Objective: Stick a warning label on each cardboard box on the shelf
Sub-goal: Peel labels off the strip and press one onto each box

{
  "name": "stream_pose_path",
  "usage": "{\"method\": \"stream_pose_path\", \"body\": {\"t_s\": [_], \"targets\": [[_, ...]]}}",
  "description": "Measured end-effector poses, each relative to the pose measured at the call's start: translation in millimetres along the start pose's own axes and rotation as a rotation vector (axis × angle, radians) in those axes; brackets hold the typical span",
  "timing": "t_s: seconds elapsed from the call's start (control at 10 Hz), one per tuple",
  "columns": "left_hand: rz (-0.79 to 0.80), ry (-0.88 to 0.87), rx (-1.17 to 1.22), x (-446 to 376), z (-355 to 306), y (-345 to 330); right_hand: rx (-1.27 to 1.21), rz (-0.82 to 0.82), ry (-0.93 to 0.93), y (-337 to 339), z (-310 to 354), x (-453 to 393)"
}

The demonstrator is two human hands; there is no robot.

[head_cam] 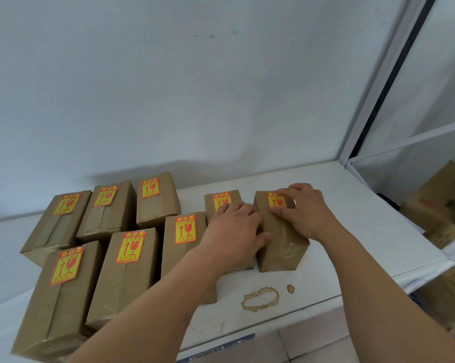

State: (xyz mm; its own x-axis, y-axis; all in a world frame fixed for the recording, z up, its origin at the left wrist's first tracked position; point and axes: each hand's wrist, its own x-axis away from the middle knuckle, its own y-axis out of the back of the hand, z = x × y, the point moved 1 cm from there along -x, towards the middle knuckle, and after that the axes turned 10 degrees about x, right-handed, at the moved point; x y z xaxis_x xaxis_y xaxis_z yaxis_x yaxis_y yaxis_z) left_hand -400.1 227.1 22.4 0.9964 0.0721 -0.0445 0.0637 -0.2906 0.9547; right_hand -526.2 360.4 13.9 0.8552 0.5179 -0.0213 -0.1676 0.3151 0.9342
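Note:
Several brown cardboard boxes stand on a white shelf (325, 279), each with a yellow and red warning label on top. The rightmost box (284, 242) carries a warning label (276, 200) near its far end. My right hand (305, 210) lies flat on that box with its fingers pressing on the label. My left hand (236, 229) grips the left side of the same box, thumb on its top. Behind my left hand stands another labelled box (222, 203), partly hidden.
A brown ring stain (260, 298) marks the shelf's front. A white shelf post (373, 82) rises at the right. More cardboard boxes (441, 203) sit on the neighbouring shelf at right. A white wall backs the shelf.

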Motion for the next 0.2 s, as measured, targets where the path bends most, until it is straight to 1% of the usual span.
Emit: {"method": "stream_pose_path", "body": {"t_s": [0.1,0.2], "targets": [[-0.050,-0.011,0.047,14.3,2.1,18.4,0.021,-0.082,0.025,11.1,13.3,15.4],[-0.149,-0.030,0.068,26.2,7.2,36.1,-0.001,-0.143,0.047,25.9,26.6,24.1]]}}
